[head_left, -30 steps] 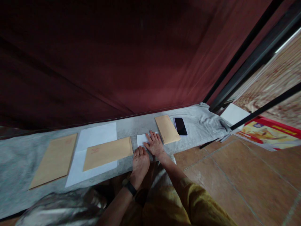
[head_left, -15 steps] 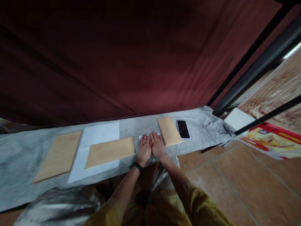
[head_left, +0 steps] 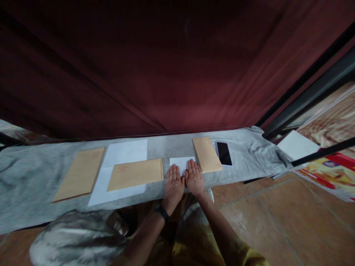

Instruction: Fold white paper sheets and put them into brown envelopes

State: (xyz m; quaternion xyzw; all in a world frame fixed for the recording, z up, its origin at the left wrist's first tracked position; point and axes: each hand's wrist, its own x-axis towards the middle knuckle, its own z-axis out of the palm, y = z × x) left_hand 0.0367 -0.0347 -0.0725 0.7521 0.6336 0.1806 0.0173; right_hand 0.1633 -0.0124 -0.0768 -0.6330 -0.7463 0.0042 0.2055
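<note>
A small white folded sheet of paper (head_left: 181,161) lies on the grey cloth, its near part covered by my hands. My left hand (head_left: 174,184), with a black band on the wrist, rests flat on the paper's left part, fingers stretched out. Beside it my right hand (head_left: 195,179) lies flat on the right part, fingers pointing away from me. The thumbs nearly meet between them. Just right of the paper is a brown envelope (head_left: 207,155). To the left, another brown envelope (head_left: 135,174) lies across white paper sheets (head_left: 126,150).
A third brown envelope (head_left: 80,173) lies further left on the cloth-covered bench (head_left: 24,177). A smartphone (head_left: 224,153) sits right of the right-hand envelope. Behind the bench hangs a dark red curtain (head_left: 166,81). Black metal bars (head_left: 302,81) and a printed box (head_left: 332,171) stand at the right.
Both hands have slid back toward me along the small white paper, uncovering its far part. The whole view has shifted a little, and the envelopes and phone keep their places on the cloth.
</note>
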